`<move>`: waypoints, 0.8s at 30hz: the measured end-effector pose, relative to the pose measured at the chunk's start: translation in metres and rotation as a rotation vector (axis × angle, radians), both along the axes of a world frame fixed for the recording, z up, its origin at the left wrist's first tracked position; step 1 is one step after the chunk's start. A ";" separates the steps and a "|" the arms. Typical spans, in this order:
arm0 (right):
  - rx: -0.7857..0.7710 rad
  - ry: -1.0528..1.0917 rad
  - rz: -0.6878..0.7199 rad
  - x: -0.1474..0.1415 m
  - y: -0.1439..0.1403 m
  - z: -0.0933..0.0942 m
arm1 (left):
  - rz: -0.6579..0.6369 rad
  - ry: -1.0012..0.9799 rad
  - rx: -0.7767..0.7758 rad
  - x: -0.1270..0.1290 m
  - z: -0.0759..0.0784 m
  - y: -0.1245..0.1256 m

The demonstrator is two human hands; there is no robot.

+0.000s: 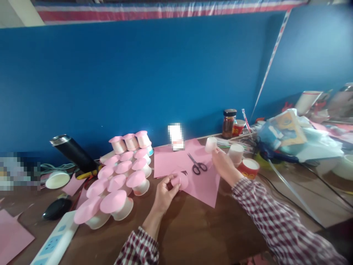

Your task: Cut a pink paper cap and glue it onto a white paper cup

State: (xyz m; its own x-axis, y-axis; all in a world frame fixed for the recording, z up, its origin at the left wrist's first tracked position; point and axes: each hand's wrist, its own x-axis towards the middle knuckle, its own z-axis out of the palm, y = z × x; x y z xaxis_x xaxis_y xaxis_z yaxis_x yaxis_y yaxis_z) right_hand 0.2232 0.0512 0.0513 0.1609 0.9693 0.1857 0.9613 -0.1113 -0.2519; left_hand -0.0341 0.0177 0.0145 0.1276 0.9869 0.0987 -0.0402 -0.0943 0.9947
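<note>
Your scissors lie on the paper sheets, between your two hands. Left of the sheets stand the capped cups; the jar stands behind, by the wall.

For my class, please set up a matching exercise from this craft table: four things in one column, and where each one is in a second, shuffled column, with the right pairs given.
Things:
1. scissors
2. pink cone
3. small white cup
4. black flask

Places:
A. held up in the right hand
B. leaning at the blue wall, far left
C. lying on the pink paper
D. pinched in the left hand

Pairs: 1-C, 2-D, 3-A, 4-B
</note>
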 end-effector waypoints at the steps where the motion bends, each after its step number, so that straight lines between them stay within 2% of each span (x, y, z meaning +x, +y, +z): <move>1: -0.014 -0.021 -0.025 0.000 0.003 -0.001 | 0.011 0.049 0.025 -0.002 0.000 -0.001; 5: -0.024 -0.100 -0.090 -0.004 0.012 -0.009 | 0.041 0.150 0.114 -0.009 0.002 -0.009; 11: -0.036 -0.108 -0.071 -0.002 0.005 -0.016 | 0.056 0.412 0.207 -0.021 0.002 -0.031; 19: -0.022 -0.042 -0.054 0.012 -0.017 -0.011 | 0.112 0.716 0.200 -0.038 0.001 -0.052; 22: 0.108 0.153 0.026 0.009 -0.035 -0.006 | 0.074 0.850 0.199 -0.044 0.008 -0.059; 24: 0.142 0.488 0.134 -0.004 -0.044 -0.002 | 0.060 0.933 0.183 -0.046 0.015 -0.058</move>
